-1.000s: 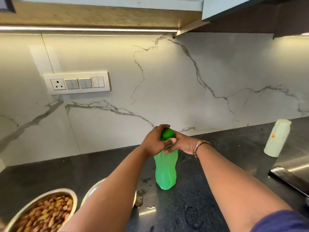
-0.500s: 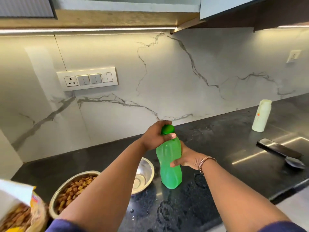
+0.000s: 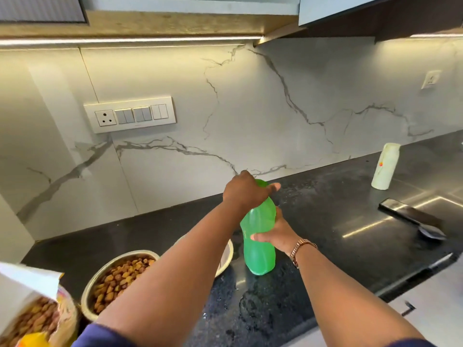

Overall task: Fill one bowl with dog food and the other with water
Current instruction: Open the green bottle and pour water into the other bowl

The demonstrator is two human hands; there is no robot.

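Kitchen corner with marble-look walls and a dark stone counter

A pale backsplash (image 3: 250,116) with grey veins runs along two walls that meet at a corner. A white switch panel (image 3: 129,114) with one socket and several switches sits on the left stretch; a single small socket (image 3: 430,79) sits far right. A lit strip (image 3: 130,40) glows under the upper cabinets (image 3: 175,6), above a wood-toned edge. The black speckled countertop (image 3: 338,221) shows wet patches and bright reflections at the right. A pale surface lies below the counter's front edge.
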